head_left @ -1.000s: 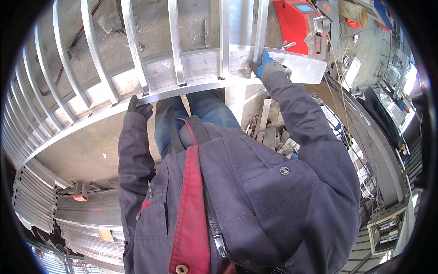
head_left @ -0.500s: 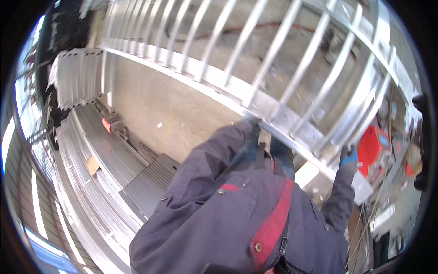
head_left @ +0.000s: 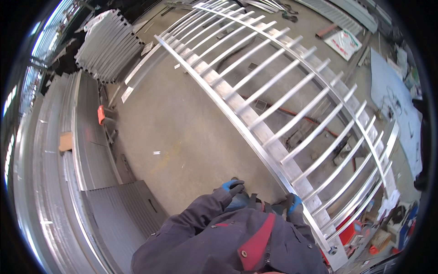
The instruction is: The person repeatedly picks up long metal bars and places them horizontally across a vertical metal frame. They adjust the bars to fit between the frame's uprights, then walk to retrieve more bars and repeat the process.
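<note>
A long silvery metal railing panel [head_left: 299, 122] with several parallel bars lies on pale support beams in front of me and to my right. My right hand [head_left: 293, 202], in a blue and dark work glove, is closed around the panel's near rail by my body; its fingertips are partly hidden. My left hand [head_left: 233, 186], gloved alike, hangs off the rail in front of my waist. Its fingers are loosely bent, and nothing shows in them.
On the left lie stacks of long grey metal profiles [head_left: 50, 178] with a clamp-like orange piece [head_left: 101, 115] beside them. A bundle of metal tubes [head_left: 109, 45] stands at the far left. A red box [head_left: 350, 234] sits by the panel's near right end; a pale blue sheet [head_left: 397, 109] lies at right.
My left hand has come off the panel's near rail and dropped back toward my body. My right hand has drawn in closer to me at the rail. The view takes in more of the panel.
</note>
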A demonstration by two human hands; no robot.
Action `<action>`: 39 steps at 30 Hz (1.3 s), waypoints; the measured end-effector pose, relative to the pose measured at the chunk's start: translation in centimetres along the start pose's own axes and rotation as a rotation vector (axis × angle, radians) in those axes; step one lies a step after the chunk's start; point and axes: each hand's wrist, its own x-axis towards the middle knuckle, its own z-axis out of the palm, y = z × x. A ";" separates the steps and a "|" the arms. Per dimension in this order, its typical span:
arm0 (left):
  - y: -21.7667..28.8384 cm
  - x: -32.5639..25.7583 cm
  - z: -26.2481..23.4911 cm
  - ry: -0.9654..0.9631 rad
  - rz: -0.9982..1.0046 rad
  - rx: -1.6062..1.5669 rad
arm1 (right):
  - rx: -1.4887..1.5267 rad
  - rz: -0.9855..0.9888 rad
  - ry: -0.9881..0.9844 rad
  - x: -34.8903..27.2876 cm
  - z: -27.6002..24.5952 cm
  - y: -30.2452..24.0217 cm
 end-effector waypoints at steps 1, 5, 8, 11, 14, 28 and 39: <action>0.1 -0.9 -2.3 0.025 0.031 -0.026 | -0.003 -0.127 -0.056 1.9 2.3 -3.1; 0.7 -0.2 -10.7 0.175 0.127 0.030 | -0.081 -0.212 -0.238 8.6 9.4 -16.9; 1.2 3.5 -16.4 0.274 0.134 0.134 | -0.059 -0.268 -0.252 12.9 11.9 -26.2; 1.6 6.9 -23.5 0.343 0.121 0.224 | -0.160 -0.258 -0.251 18.6 14.1 -32.5; 2.7 10.0 -30.3 0.469 0.136 0.154 | -0.202 -0.205 -0.290 25.5 16.1 -35.6; 20.7 19.9 -59.8 0.710 0.018 -0.188 | -0.231 -0.491 -0.485 58.1 33.2 -74.0; 37.4 39.8 -88.8 0.435 0.039 -0.082 | -0.308 -0.158 -0.326 76.4 42.6 -83.1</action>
